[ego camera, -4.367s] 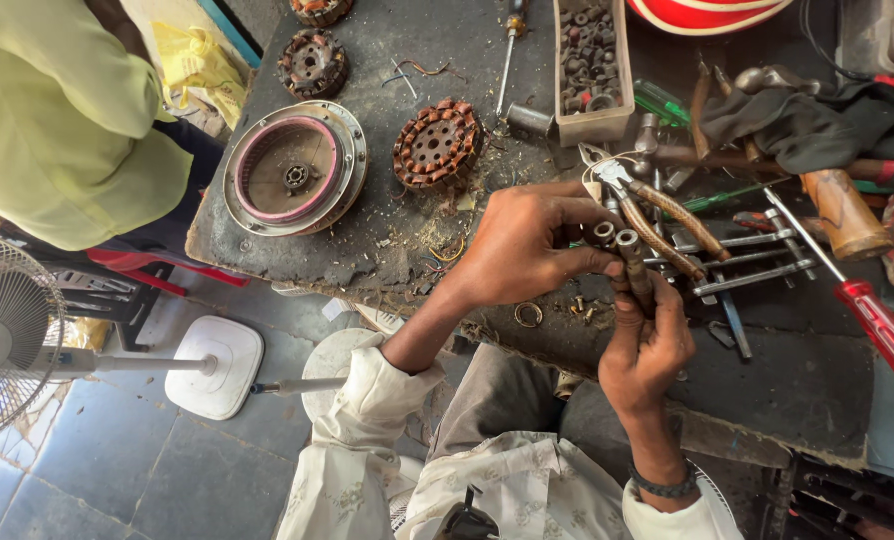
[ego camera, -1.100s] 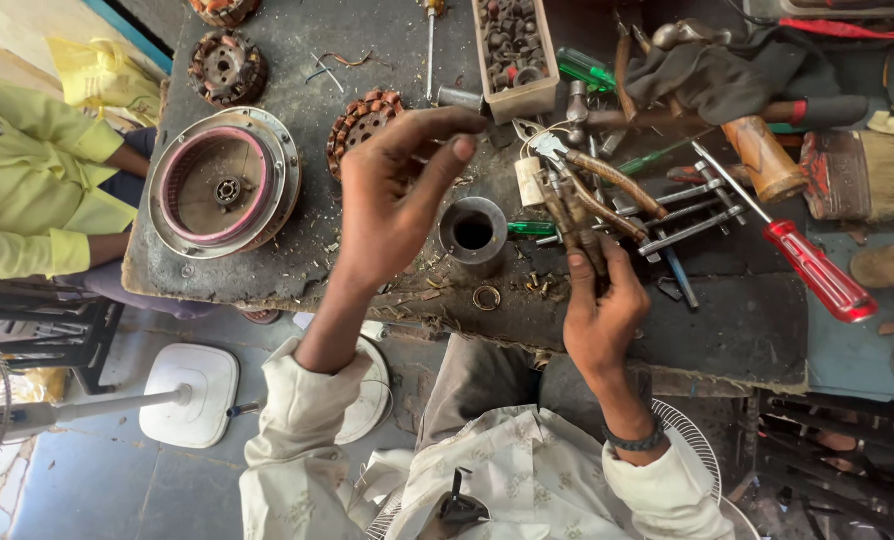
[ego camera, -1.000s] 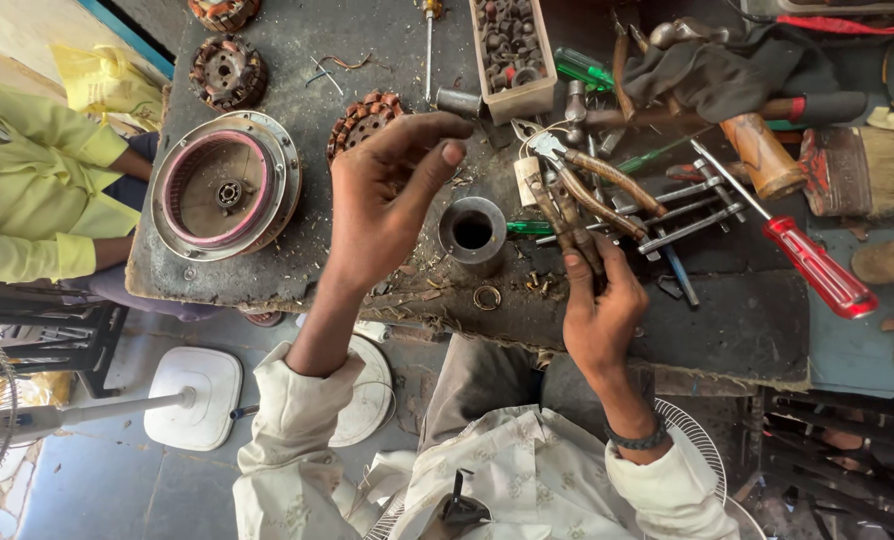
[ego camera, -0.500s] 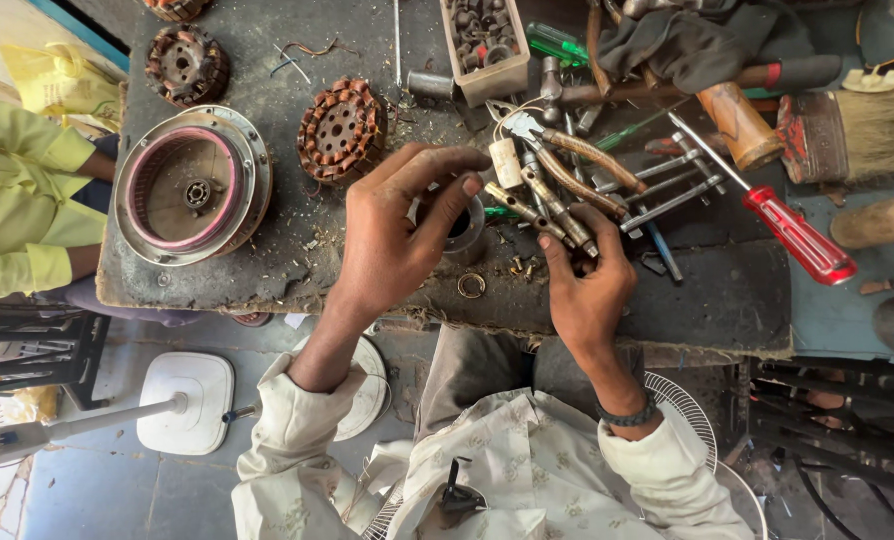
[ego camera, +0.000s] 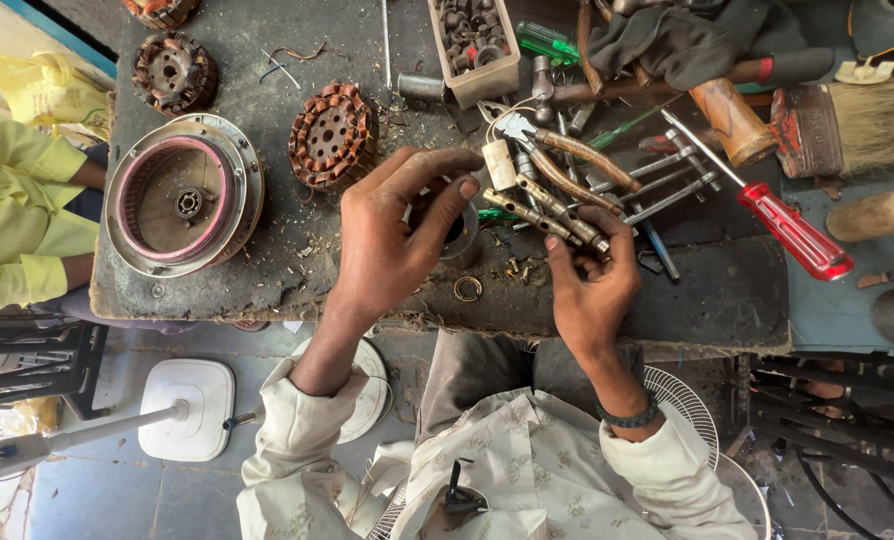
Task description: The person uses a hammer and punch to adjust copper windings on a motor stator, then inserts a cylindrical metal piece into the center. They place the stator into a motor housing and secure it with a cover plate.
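Two hands, left hand (ego camera: 392, 240) gripping metal cylinder (ego camera: 464, 243)

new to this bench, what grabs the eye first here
Mid-bench, the left hand closes over a small metal ring part, while the right hand grips long metal tools. A red-handled screwdriver lies right; a round motor housing sits left.

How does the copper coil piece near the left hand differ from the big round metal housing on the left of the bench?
The copper coil piece is smaller and solid-looking, ringed with reddish-brown windings and pierced by small holes. The round metal housing is wider and mostly hollow, a silver rim around a pink inner wall with a small hub in its middle. The coil piece lies closer to the left hand. Both are round and lie flat on the dark workbench, untouched by either hand.
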